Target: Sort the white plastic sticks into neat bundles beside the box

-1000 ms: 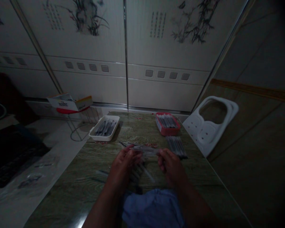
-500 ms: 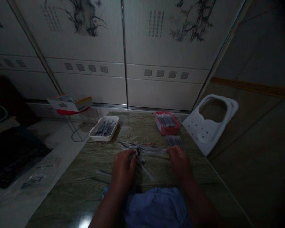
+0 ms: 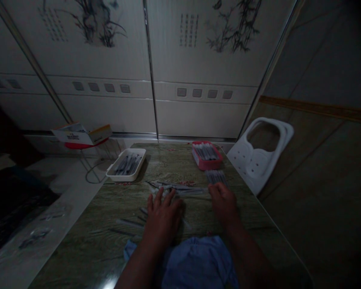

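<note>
My left hand point(image 3: 164, 214) lies palm down over the table with its fingers spread, holding nothing. Its fingertips reach a loose pile of slim, translucent pen-like sticks point(image 3: 188, 188), some with dark ends. At the pile's right end, my right hand point(image 3: 224, 202) is closed, thumb against fingers, on the ends of several sticks; how many is hidden. Just beyond it lies a neat row of similar sticks point(image 3: 215, 176). More loose sticks point(image 3: 129, 223) are left of my left hand, partly covered by it.
A white tray point(image 3: 110, 174) with dark-ended sticks stands at the back left, and a pink basket point(image 3: 209, 165) full of pale sticks at the back right. Blue cloth point(image 3: 198, 263) is at the near edge. A white folding chair point(image 3: 252, 160) leans right; an open box point(image 3: 78, 136) sits on a red stool.
My left hand has gone from pinching at the pile to lying flat with fingers spread. My right hand stays closed at the sticks' right end. The whole view has shifted slightly.
</note>
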The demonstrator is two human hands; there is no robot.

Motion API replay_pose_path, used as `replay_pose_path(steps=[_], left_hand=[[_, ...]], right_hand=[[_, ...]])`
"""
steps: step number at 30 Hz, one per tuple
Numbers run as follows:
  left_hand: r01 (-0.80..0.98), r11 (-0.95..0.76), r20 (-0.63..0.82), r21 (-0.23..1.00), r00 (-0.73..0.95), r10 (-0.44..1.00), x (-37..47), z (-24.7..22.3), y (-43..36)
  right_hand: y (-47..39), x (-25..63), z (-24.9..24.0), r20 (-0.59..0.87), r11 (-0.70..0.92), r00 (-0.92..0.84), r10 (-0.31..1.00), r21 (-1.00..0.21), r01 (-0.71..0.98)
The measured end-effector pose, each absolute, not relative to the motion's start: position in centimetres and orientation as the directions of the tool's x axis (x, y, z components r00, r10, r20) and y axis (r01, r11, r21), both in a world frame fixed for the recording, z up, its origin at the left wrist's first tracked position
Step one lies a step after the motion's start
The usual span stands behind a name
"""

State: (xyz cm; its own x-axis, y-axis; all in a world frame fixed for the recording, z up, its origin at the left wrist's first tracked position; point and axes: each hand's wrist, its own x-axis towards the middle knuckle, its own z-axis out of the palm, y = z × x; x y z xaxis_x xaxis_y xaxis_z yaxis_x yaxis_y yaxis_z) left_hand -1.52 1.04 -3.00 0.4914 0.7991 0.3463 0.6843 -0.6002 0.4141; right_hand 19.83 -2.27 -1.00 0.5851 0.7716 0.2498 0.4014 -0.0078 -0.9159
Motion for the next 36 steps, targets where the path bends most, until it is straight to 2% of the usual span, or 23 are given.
replay_pose_path(steps=[6, 12, 17, 36], left_hand=[[0.737, -0.579, 0.317, 0.35, 0.488, 0.813, -1.9, -2.8, 1.2], [0.83, -0.481, 0.334, 0.281, 0.385, 0.86, -2.6, -2.8, 1.5], [0.871, -0.41, 0.356, 0.271, 0.305, 0.883, -2.2, -2.4, 1.7], [0.843, -0.455, 0.285, 0.286, 0.378, 0.881, -1.7, -1.7, 1.5]], right_hand=[[-2.2, 19.8, -1.0, 0.255, -0.005, 0.599, 0.759, -0.918, 0.397], [-2.1, 19.8, -0.9, 0.223, -0.002, 0.621, 0.752, -0.94, 0.34], [-2.0, 19.7, -1.0, 0.219, 0.028, 0.625, 0.749, -0.953, 0.302], [-2.3, 18.9, -0.6, 0.244, 0.06, 0.583, 0.775, -0.947, 0.315]])
